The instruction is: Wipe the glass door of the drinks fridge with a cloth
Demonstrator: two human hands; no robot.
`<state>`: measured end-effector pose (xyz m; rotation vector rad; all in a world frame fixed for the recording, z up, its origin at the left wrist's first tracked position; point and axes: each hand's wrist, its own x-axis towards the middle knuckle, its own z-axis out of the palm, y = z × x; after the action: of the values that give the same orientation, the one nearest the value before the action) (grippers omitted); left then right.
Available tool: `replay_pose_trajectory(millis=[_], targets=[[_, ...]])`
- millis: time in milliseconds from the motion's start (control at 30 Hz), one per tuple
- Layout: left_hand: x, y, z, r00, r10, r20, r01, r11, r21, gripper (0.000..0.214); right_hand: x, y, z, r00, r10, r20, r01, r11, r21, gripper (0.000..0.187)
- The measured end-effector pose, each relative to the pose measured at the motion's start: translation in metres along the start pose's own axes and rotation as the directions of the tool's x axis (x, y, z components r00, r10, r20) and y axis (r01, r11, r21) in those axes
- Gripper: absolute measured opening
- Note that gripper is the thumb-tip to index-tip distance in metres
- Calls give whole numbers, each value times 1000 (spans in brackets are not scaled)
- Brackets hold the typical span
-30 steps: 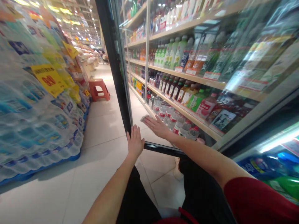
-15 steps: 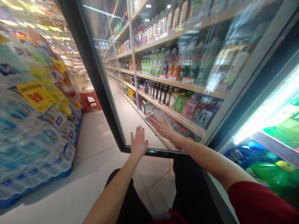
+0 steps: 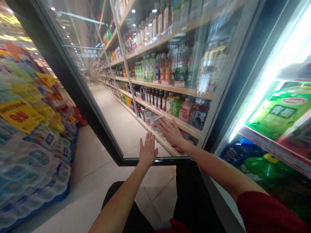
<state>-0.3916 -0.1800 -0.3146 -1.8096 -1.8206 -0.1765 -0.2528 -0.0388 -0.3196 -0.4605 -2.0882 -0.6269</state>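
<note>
A tall glass fridge door [image 3: 114, 106] with a black frame stands swung open in front of me, mirroring shelves of drink bottles. My left hand [image 3: 148, 150] lies flat on the glass near the door's bottom edge, fingers stretched and apart, holding nothing. My right hand [image 3: 170, 131] rests a little higher and to the right on the same pane. Its flat fingers press a small pale cloth [image 3: 156, 119] against the glass; only the cloth's end shows past the fingertips.
The lit fridge interior on the right holds green bottles [image 3: 262, 165] and a green pack [image 3: 279, 111] on a shelf. Stacked packs of bottled water [image 3: 31, 155] with a yellow price sign [image 3: 17, 115] line the left. Pale floor tiles [image 3: 92, 174] run between them.
The view has turned right, so the door fills more of the frame. My left hand went from the door's lower corner onto the glass. My right hand slid up and right with the cloth.
</note>
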Motion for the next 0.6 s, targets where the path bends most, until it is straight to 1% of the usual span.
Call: replay_pose_trajectory(millis=[33,133,200,233,300,367,400,467,500,600], targets=[[2,4,-1,1000,19,-1,-19,1000,-1,64,-6,0,-2,1000,7,0,-7,1000,-11,46],[6,16,-1,997,76,-13,-76,997,2,63,-34,-5,0,999,-33,12,33,999,-17,44],[9,23,2,993,116,-23,-116,993,5,62,-49,-6,1,999,-19,38,20,1000,-6,44],[11,27,2,991,135,-27,-135,991,4,62,-52,-4,1,999,15,51,-15,1000,-1,45],[17,35,3,986,163,-32,-163,987,-2,62,-49,6,-3,989,139,47,-139,990,-2,47],[24,44,2,982,186,-26,-187,982,-13,64,-43,18,-8,962,273,-15,-274,962,-16,48],[27,48,2,981,195,-21,-195,981,-19,64,-42,23,-9,945,322,-53,-324,946,-24,48],[30,57,1,977,215,-12,-215,976,-27,63,-50,27,-10,926,363,-105,-368,929,-40,46],[31,60,2,974,227,-9,-227,973,-29,63,-60,25,-8,926,360,-112,-367,929,-48,45],[28,71,7,961,275,-17,-275,961,-23,62,-102,11,-3,933,348,-94,-356,930,-86,41]])
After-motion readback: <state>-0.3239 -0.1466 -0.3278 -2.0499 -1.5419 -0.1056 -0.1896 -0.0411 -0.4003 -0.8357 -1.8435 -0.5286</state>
